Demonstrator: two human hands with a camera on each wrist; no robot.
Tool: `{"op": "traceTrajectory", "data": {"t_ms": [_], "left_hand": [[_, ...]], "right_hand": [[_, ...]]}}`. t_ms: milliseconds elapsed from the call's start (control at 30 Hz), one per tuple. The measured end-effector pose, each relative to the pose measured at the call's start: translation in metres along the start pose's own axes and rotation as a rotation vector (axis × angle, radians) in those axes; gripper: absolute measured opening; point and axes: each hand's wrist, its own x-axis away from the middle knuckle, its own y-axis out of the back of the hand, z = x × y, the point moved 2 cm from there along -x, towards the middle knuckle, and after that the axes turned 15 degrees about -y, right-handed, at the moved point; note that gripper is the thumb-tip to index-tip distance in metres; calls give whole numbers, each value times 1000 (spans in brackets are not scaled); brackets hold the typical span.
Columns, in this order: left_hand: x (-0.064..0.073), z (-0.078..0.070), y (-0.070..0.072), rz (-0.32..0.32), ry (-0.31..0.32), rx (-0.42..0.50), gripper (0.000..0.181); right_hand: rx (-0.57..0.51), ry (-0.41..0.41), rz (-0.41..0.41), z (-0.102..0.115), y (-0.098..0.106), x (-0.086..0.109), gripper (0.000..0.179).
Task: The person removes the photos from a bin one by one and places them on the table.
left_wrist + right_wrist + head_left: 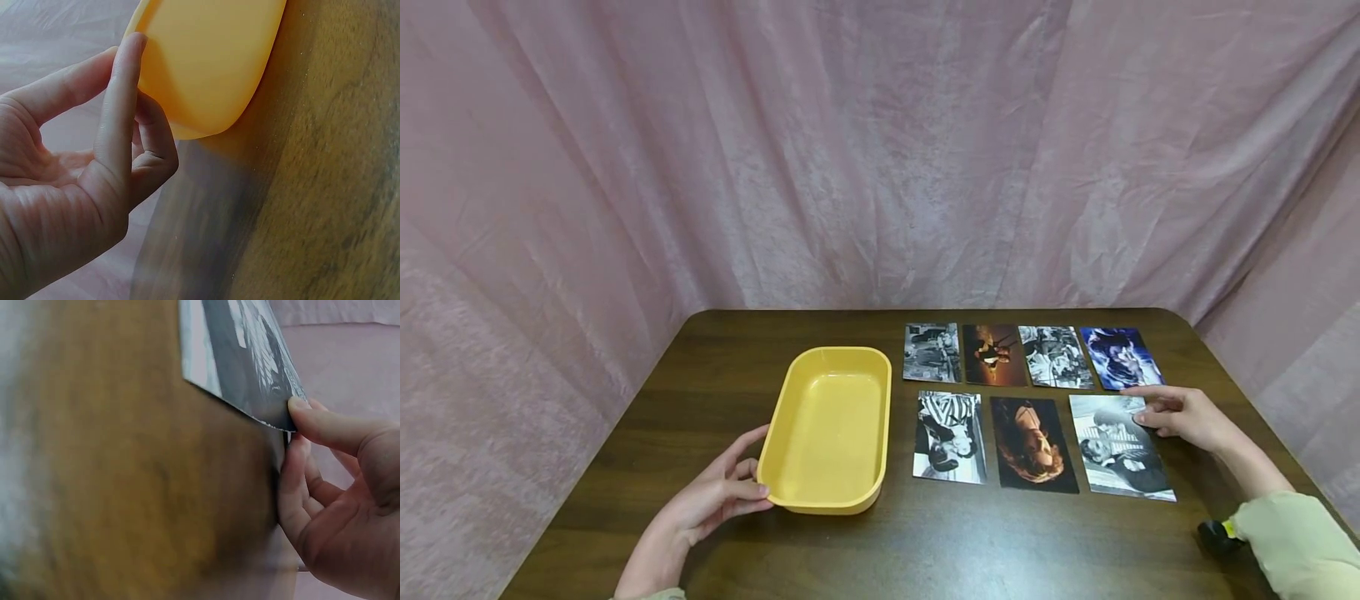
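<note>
My left hand (715, 492) grips the near left corner of a yellow plastic tray (823, 442). In the left wrist view its thumb lies over the rim and the other fingers are outside and beneath. Nothing lies in the tray. Over on the right, my right hand (1183, 417) pinches the right edge of a black-and-white photo card (1120, 458) showing two people. The right wrist view has the thumb on top of this card (244, 375), fingers under it, and the pinched edge slightly bent.
Beside that card lie a dark portrait card (1037, 446) and a striped-shirt photo card (950, 437). Several more cards form a back row, ending in a blue one (1122, 358). They lie on a brown wooden table (715, 358), with a pink curtain (880, 167) behind.
</note>
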Motion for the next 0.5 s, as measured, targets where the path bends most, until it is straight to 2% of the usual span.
{"op": "traceTrajectory", "data": {"t_ms": [167, 500], "left_hand": [[0, 0, 0, 3, -1, 13, 91], [0, -1, 1, 5, -3, 14, 92]], "right_hand": [[66, 15, -75, 0, -6, 1, 44], [131, 6, -105, 2, -9, -1, 43]]}}
